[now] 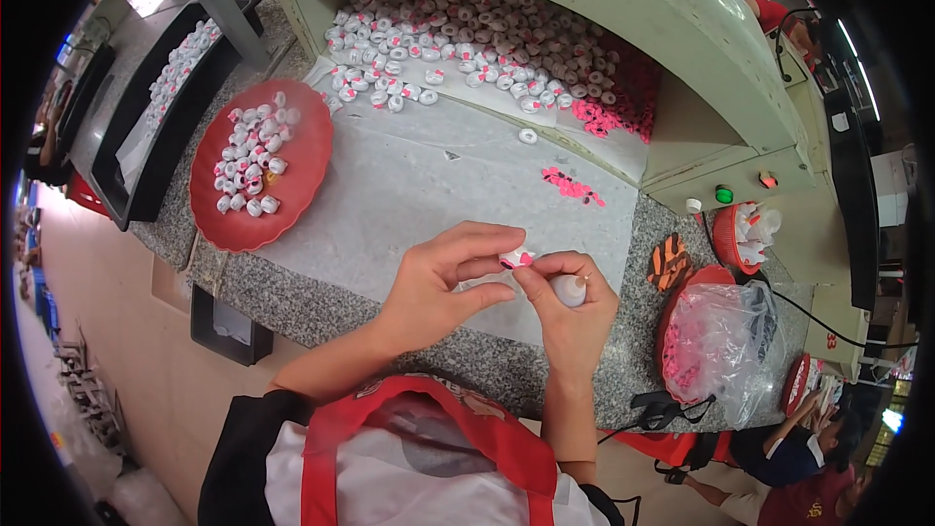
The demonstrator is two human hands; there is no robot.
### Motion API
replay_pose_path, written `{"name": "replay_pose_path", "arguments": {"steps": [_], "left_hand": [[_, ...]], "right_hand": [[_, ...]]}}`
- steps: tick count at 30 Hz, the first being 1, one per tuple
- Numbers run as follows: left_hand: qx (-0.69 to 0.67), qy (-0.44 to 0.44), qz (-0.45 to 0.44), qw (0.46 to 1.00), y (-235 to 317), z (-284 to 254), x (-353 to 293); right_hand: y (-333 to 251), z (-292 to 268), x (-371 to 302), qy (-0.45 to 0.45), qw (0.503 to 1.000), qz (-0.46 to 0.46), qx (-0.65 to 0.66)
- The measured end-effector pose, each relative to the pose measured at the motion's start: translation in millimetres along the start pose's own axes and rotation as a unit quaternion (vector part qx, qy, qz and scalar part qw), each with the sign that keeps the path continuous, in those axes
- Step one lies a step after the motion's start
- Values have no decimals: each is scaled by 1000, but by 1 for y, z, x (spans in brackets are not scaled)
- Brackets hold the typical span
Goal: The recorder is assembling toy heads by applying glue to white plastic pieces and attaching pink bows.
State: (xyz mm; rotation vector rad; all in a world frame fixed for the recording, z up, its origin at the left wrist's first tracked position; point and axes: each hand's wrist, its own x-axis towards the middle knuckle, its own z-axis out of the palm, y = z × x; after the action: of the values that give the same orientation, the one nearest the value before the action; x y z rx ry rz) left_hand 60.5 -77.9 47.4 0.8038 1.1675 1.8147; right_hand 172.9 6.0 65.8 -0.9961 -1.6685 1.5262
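A small white bead-like piece with a pink bow point(515, 259) is pinched between the thumb and index finger of my right hand point(571, 321). That hand also has a small translucent squeeze bottle point(569, 290) tucked in its curled fingers. My left hand point(429, 282) is beside the piece, thumb stretched away from the other fingers; its fingertips are close to the piece, contact unclear. Both hands are over the near edge of a white paper sheet point(390, 185). Loose pink bows point(572, 185) lie farther back on the sheet, with one white piece point(527, 136) behind them.
A red plate point(209, 200) of bow-trimmed white pieces is on the left, near a black tray point(112, 161). Heaped pieces point(467, 19) fill the green shelf point(721, 58). At right are a red basket point(726, 234), orange-black cloth point(669, 262) and plastic bag point(735, 331). Co-workers sit lower right.
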Motion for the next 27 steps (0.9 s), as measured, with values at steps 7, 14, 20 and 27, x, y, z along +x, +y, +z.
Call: {"name": "replay_pose_path", "arguments": {"steps": [7,14,20,27], "left_hand": [[-98,12,-91,991,-4,3,4],[24,-12,5,1000,-15,6,7],[-174,49,-179,967,-26,-5,15],[-58,-19,-39,997,1,-12,-4]], "right_hand": [[8,-10,2,-57,994,-89,7],[11,-27,15,-114,992,-39,32],[19,-12,15,-83,995,-52,-6],[23,-5,10,-130,982,-94,103]]}}
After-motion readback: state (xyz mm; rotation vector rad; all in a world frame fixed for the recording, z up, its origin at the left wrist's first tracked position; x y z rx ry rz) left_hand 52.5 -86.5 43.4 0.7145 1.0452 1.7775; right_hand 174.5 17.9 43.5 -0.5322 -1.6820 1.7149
